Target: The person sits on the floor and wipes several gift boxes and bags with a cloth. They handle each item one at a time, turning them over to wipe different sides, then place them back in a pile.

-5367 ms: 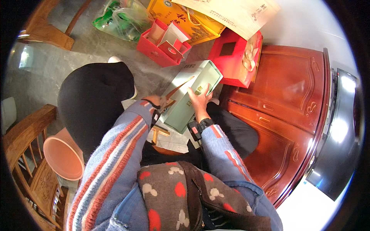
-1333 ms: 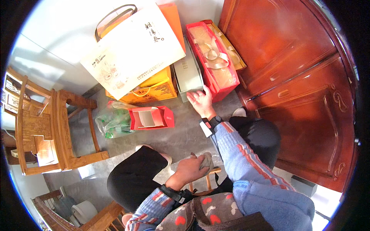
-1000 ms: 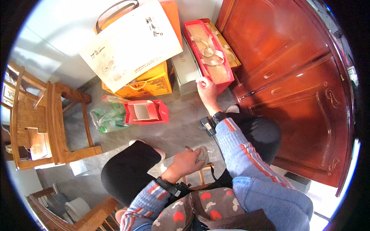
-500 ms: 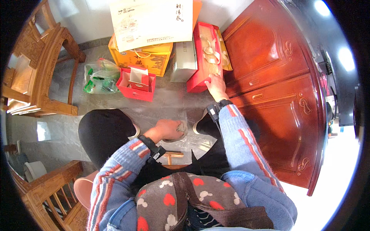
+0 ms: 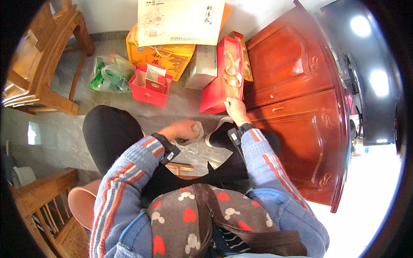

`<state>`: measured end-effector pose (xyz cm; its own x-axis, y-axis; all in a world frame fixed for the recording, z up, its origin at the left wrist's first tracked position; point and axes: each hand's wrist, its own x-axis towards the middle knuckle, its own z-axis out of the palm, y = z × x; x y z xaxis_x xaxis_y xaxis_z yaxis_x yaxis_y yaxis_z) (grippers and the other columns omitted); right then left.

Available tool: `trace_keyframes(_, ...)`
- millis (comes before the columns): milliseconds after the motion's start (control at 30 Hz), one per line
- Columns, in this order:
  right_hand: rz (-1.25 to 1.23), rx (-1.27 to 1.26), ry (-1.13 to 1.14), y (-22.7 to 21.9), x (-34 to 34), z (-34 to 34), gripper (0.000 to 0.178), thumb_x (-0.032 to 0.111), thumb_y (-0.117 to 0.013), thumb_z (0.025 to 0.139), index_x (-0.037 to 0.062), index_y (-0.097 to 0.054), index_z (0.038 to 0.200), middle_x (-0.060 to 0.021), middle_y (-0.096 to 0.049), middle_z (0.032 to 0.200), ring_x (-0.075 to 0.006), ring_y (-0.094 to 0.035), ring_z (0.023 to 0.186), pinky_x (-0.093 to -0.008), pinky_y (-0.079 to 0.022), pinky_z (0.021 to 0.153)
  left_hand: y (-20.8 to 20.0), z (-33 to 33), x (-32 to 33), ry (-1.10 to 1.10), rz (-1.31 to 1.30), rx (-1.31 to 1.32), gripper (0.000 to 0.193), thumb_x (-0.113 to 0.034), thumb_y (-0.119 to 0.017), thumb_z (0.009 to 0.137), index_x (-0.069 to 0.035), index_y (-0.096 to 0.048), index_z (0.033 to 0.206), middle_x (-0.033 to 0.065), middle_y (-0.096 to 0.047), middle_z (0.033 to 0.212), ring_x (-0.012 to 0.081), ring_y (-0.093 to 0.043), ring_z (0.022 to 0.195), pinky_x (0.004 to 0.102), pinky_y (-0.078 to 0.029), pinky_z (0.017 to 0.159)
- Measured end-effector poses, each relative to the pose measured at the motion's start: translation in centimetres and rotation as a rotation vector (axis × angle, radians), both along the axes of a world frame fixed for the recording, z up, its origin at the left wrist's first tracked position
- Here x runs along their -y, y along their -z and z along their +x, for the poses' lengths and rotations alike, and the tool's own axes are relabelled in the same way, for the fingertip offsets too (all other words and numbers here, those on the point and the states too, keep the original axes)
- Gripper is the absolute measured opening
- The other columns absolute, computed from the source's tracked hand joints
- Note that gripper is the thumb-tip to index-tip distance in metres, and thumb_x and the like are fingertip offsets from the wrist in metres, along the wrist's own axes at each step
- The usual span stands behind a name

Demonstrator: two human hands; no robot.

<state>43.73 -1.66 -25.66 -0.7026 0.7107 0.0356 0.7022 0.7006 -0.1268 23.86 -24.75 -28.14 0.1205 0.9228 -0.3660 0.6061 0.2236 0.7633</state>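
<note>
My right hand point(image 5: 234, 109) grips the near end of a long red box point(image 5: 223, 77) with a clear window, which stands on the floor against the wooden cabinet point(image 5: 297, 99). My left hand point(image 5: 183, 129) is closed around a crumpled grey cloth point(image 5: 195, 131) low over the grey floor, just beside my foot in a white-soled shoe point(image 5: 215, 133). A grey-white box point(image 5: 202, 66) lies on the floor to the left of the red box.
Behind stand an orange gift box point(image 5: 159, 56) with a large white paper bag point(image 5: 180, 21) on it, a small open red box point(image 5: 150, 84) and a green plastic bag point(image 5: 109, 75). Wooden chairs point(image 5: 38, 64) stand left, a pink basin point(image 5: 81, 204) by my knee.
The view has swung round. The grey-white box that both hands held earlier now lies by the orange box; my right hand has moved onto the red box and my left hand closed on the cloth.
</note>
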Motion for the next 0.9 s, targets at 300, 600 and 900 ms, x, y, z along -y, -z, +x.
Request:
trace_keyframes(300, -0.276, 0.066, -0.207, -1.3, 10.6, 3.3, 0.021, 0.024, -0.07, 0.089, 0.0029, -0.069, 0.09, -0.0223, -0.068, 0.085, -0.0412, -0.069, 0.085, -0.0493, -0.054, 0.074, 4.7, -0.3, -0.3, -0.363, 0.064, 0.256, 0.066, -0.051, -0.068, 0.091, -0.004, -0.058, 0.135, 0.0212, -0.07, 0.122, 0.0344, -0.068, 0.112, 0.0415, -0.052, 0.096)
trace_keyframes(600, -0.584, 0.153, -0.022, -3.0, 12.0, 2.4, 0.034, 0.039, -0.075, 0.083, 0.0059, -0.073, 0.088, -0.0145, -0.073, 0.082, -0.0315, -0.072, 0.081, -0.044, -0.055, 0.073, 8.9, 7.1, -3.4, -0.595, 0.225, 0.497, 0.062, -0.03, -0.066, 0.096, -0.004, -0.045, 0.148, 0.0206, -0.064, 0.13, 0.0321, -0.063, 0.121, 0.0435, -0.049, 0.103)
trace_keyframes(900, -0.585, 0.183, -0.095, -3.0, 10.1, 0.4, 0.034, 0.037, -0.073, 0.084, 0.0047, -0.074, 0.094, -0.019, -0.071, 0.08, -0.038, -0.071, 0.078, -0.0478, -0.054, 0.071, 16.3, 7.6, -7.1, -0.57, 0.028, 0.706, 0.051, -0.011, -0.061, 0.098, -0.005, -0.048, 0.148, 0.0098, -0.067, 0.118, 0.0211, -0.064, 0.11, 0.0355, -0.052, 0.095)
